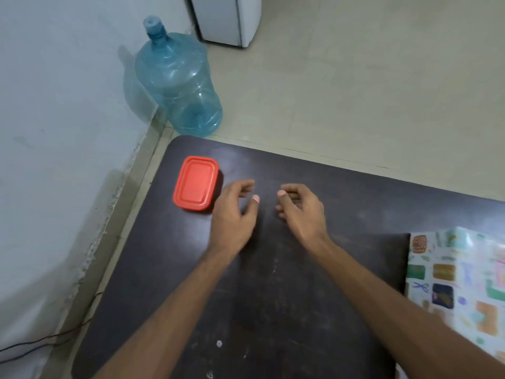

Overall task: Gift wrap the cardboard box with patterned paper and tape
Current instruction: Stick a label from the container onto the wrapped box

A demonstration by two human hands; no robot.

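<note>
Patterned wrapping paper (461, 280), white with coloured blocks, covers a raised shape at the table's right edge; no cardboard shows. Both my hands hover over the middle of the dark table (273, 296), well to the left of the paper. My left hand (235, 212) has its thumb and fingers spread apart and loosely curled. My right hand (300, 209) is curled too, thumb close to the index finger. The two thumbs point at each other across a small gap. I see nothing in either hand, and no tape is visible.
A red plastic lidded container (196, 184) sits just left of my left hand. On the floor beyond the table stand a large blue water jug (177, 77) and a white appliance (226, 20). The wall runs along the left, with thin wires (41, 340) at its foot.
</note>
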